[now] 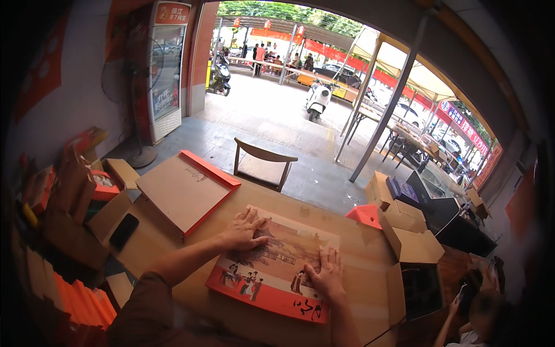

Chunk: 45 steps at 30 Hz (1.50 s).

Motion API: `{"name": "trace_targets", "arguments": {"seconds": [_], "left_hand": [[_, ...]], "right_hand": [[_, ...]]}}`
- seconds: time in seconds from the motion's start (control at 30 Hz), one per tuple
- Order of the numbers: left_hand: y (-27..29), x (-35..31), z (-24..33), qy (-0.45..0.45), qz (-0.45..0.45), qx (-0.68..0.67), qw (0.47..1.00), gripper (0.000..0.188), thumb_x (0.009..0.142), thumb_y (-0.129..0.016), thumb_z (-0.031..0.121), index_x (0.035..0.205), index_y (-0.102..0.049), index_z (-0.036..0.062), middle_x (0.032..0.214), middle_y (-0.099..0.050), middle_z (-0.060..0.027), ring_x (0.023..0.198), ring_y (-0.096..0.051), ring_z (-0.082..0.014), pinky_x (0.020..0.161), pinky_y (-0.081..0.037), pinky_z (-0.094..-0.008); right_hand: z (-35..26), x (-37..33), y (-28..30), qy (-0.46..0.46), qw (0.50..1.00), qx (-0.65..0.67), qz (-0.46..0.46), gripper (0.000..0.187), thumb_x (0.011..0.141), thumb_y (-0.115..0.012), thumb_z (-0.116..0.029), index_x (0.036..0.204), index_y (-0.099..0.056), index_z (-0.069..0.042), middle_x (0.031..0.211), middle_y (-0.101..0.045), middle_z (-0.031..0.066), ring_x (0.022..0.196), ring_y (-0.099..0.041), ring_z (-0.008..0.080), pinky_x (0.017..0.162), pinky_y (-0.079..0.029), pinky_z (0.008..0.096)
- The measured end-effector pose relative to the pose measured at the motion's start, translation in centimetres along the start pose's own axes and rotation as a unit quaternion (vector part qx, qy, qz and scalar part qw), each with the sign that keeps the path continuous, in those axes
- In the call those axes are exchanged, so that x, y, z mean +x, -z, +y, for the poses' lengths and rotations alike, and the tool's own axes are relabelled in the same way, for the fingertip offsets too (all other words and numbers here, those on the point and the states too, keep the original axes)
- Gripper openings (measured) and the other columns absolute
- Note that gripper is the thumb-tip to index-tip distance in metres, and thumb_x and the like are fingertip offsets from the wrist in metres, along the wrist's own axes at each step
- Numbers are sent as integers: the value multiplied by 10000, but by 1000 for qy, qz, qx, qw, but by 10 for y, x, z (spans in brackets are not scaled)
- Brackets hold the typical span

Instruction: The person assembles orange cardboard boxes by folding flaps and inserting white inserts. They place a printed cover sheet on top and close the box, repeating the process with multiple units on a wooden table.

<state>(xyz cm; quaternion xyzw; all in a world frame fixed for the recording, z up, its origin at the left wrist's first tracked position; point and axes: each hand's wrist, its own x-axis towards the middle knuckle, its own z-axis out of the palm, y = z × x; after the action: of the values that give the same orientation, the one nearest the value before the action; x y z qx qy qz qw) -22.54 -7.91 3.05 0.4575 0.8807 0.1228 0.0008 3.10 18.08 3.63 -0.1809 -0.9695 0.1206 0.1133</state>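
Note:
A flat gift box (275, 248) with a printed picture of buildings and robed figures on top and a red front edge lies on the brown table (370, 289) before me. My left hand (247, 230) rests on its far left part, palm down with the fingers spread. On the right side of the same box lies my right hand (327, 270), its fingers stretched out and pointing away from me. Neither hand grips anything. To the far left, apart from my hands, sits another flat box (182, 194), tan on top with red edges.
A dark phone (124, 231) lies at the left. Open cardboard boxes (417, 247) and a red plastic object (364, 216) are at the right. Across the table stands a chair (263, 163). Orange-red folded pieces (87, 301) are stacked lower left. Another person (485, 312) sits lower right.

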Motion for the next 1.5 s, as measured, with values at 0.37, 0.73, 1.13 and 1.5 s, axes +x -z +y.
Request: {"name": "trace_targets", "arguments": {"seconds": [0.37,0.73,1.13,1.5], "left_hand": [[-12,3,1,-5,10,49,999,923,1013,-424,797,1708,-353,193,1726,-289,-309,1635,-216,-475,1292,-222,-550],[-16,5,-5,4,85,-94,992,833,1012,-634,589,1654,-401,112,1693,-330,-325,1594,-291,-497,1299,-277,-540],[0,-167,-84,148,-32,-268,951,731,1034,-675,454,1516,-524,-75,1254,-703,-252,1180,-692,-363,1015,-539,-444],[22,-194,-183,138,297,266,906,270,874,-699,112,1139,-749,123,1128,-721,-118,1132,-684,-354,829,-594,-482]], "right_hand": [[3,3,-12,-23,999,-28,-22,896,930,-689,-646,1661,-454,-183,1751,-305,210,1638,-212,436,1280,-322,578],[10,5,-16,6,998,38,40,851,927,-753,-523,1611,-495,-88,1692,-366,284,1587,-299,481,1280,-326,537],[48,-166,-5,-101,954,273,-73,771,1087,-547,-563,1589,-471,18,1618,-481,264,1550,-402,411,1272,-315,481],[-24,-217,-12,-82,962,169,196,922,916,-754,-668,1564,-531,-52,1651,-430,273,1558,-399,430,1273,-310,556]]}}
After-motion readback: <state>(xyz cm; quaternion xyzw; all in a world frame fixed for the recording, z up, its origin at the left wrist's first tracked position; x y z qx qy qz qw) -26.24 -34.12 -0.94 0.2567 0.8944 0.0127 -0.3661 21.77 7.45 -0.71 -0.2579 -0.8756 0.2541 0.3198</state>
